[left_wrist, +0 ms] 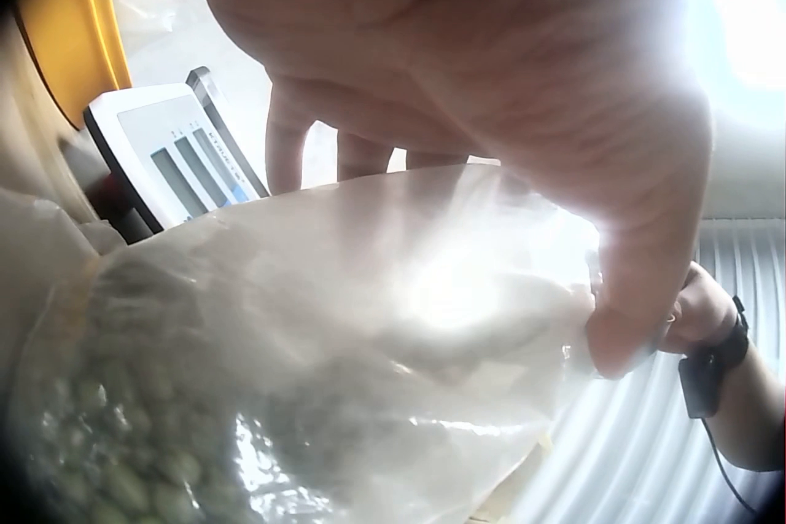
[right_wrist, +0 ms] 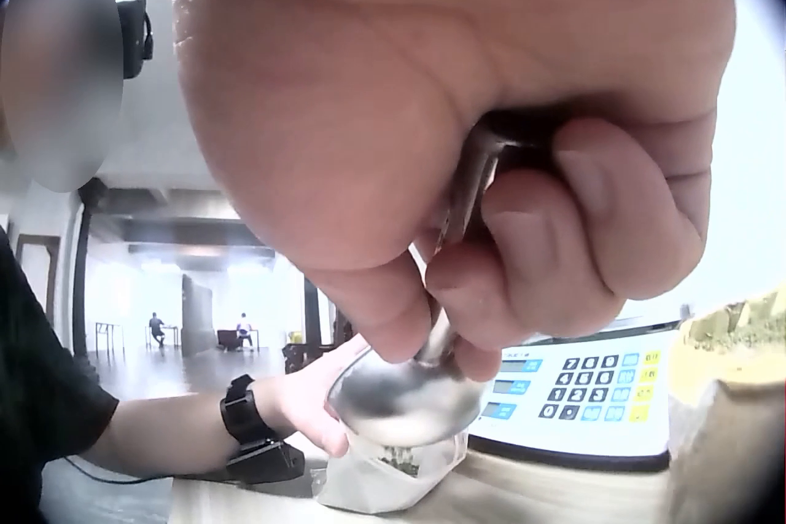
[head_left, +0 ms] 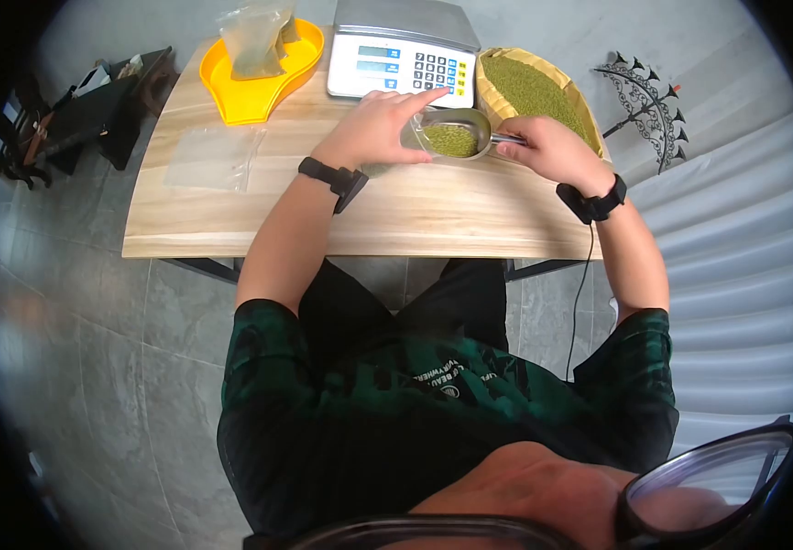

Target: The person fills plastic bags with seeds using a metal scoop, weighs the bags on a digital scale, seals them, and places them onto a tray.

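The right hand (head_left: 552, 151) grips the handle of a metal scoop (right_wrist: 412, 405), its fingers curled round it. Green beans (head_left: 451, 140) lie in the scoop, whose front end is at the mouth of a clear plastic bag (left_wrist: 369, 340). The left hand (head_left: 373, 128) holds that bag by its upper edge, thumb on one side and fingers on the other. In the left wrist view, beans (left_wrist: 117, 463) show through the lower part of the bag. Behind the hands stands a digital scale (head_left: 401, 69); beside it is an open sack of green beans (head_left: 534, 92).
A yellow tray (head_left: 250, 101) holding filled clear bags (head_left: 257, 46) stands at the table's back left. A flat clear bag (head_left: 213, 158) lies in front of it on the wooden table (head_left: 360, 225). A cable (head_left: 579, 302) hangs from the right wrist. White curtain folds are at the right.
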`<state>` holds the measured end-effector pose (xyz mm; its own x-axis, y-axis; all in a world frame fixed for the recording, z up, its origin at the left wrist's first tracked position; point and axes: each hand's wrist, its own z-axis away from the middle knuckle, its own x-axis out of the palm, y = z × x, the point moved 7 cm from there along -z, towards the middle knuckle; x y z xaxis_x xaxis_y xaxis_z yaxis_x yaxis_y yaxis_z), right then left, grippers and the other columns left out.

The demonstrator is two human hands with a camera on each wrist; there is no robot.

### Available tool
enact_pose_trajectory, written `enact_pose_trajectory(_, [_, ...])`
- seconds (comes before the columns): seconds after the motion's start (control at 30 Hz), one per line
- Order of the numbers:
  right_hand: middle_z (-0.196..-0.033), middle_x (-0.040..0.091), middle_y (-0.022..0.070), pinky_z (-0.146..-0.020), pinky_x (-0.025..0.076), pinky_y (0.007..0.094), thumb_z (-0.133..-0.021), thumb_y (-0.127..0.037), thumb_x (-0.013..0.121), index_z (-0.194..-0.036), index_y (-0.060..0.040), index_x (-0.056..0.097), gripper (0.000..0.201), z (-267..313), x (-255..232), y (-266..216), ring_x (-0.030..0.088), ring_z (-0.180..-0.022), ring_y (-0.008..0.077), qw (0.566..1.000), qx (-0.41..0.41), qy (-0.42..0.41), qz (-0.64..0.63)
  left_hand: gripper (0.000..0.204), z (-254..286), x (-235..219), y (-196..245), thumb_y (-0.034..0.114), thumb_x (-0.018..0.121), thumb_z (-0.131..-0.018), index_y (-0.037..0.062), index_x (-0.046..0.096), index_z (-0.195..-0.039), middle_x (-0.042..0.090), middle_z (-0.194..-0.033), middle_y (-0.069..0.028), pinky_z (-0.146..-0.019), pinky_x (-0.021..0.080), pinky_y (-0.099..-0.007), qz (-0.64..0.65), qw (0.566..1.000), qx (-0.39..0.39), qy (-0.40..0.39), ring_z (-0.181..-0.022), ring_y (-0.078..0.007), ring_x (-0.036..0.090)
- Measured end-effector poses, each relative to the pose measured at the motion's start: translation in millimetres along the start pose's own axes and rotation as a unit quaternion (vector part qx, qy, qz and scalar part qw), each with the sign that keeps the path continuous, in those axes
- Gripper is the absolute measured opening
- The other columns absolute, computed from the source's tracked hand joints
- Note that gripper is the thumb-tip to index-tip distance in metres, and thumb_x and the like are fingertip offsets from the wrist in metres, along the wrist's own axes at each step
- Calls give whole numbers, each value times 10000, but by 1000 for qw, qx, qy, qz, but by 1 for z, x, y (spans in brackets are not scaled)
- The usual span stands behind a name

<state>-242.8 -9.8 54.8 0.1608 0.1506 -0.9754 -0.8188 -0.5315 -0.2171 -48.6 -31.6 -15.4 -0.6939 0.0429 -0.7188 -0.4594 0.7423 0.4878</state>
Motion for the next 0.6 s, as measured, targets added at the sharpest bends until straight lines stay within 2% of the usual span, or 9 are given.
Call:
enact_pose_trajectory(0.1, [-871, 673, 199, -707, 492, 437, -898, -255, 640, -1017, -27, 674, 260, -5, -6, -9, 642, -813, 372, 999, -34, -14, 37, 928, 0, 0, -2, 338, 808, -672, 224, 385, -1491, 661, -1110, -167, -1006, 383, -426, -4, 1000, 3, 3, -1048, -361, 579])
enact_pose_trajectory(0.23, [-885, 677, 194, -714, 494, 440, -894, -251, 642, -1008, -29, 670, 251, -8, -9, -15, 640, -820, 376, 998, -24, -24, 55, 918, 0, -1, 2, 337, 804, -672, 216, 396, -1485, 664, -1074, -171, -1000, 386, -429, -16, 1000, -11, -14, -1028, -362, 577])
enact_pose_trajectory(0.3, [-835, 661, 193, -685, 489, 414, -913, -232, 642, -1039, -5, 652, 260, -8, -8, -17, 635, -767, 355, 998, -42, -17, 48, 916, 0, 0, 0, 331, 804, -671, 214, 398, -1484, 665, -1062, -170, -999, 385, -430, -10, 1000, -5, -7, -1020, -365, 576])
enact_pose_trajectory(0.37, [-855, 669, 190, -694, 489, 423, -908, -240, 640, -1031, -14, 656, 258, -7, -4, -15, 636, -785, 362, 999, -33, -13, 35, 914, 1, -2, -1, 324, 805, -671, 212, 400, -1483, 666, -1050, -170, -999, 385, -431, -6, 1000, 3, 1, -1012, -367, 575])
enact_pose_trajectory(0.43, [-875, 676, 186, -703, 490, 431, -903, -247, 638, -1023, -23, 661, 256, -4, -3, -10, 636, -804, 368, 1000, -20, -9, 22, 903, 0, 0, -2, 316, 802, -680, 220, 401, -1483, 668, -1049, -162, -1002, 387, -432, -25, 999, -25, -14, -1007, -370, 574])
enact_pose_trajectory(0.5, [-816, 661, 156, -682, 476, 382, -919, -254, 638, -1028, -8, 659, 269, 5, -5, 2, 626, -746, 291, 998, 1, -1, -69, 899, 0, 3, -4, 316, 802, -683, 227, 401, -1483, 667, -1057, -158, -1005, 388, -432, -9, 1000, 1, 3, -1012, -368, 574])
enact_pose_trajectory(0.53, [-816, 661, 156, -682, 476, 382, -919, -254, 638, -1028, -8, 659, 269, 11, -6, 13, 626, -746, 291, 998, 5, -1, -70, 896, 0, 2, -2, 317, 801, -686, 234, 401, -1483, 667, -1064, -154, -1007, 389, -432, 7, 999, 23, 22, -1017, -367, 574])
enact_pose_trajectory(0.6, [-772, 630, 111, -674, 454, 331, -926, -251, 645, -1022, 4, 659, 273, 24, -12, 50, 578, -723, 206, 990, 20, 48, -129, 893, -1, 3, -4, 321, 799, -689, 233, 401, -1484, 668, -1071, -147, -1008, 390, -431, 2, 1000, 13, 19, -1023, -363, 575])
